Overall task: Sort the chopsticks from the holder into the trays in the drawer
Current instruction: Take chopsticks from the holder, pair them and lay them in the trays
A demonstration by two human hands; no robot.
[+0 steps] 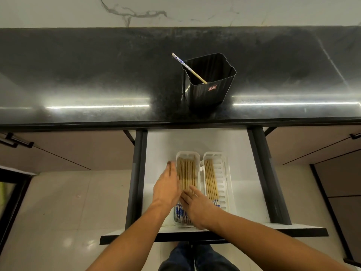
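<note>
chopsticks (186, 177) are laid side by side in the left tray (187, 153), with a few more in the right tray (222, 173), both in the open drawer (166, 145). one chopstick (188, 68) is leant in the black holder (210, 81) on the counter (97, 75). the left row seems to be being evened: the right hand (197, 206) is pressed flat on it, the left hand (166, 190) is held open beside the tray, and nothing is gripped. next, the last chopstick is likely to be fetched from the holder.
</note>
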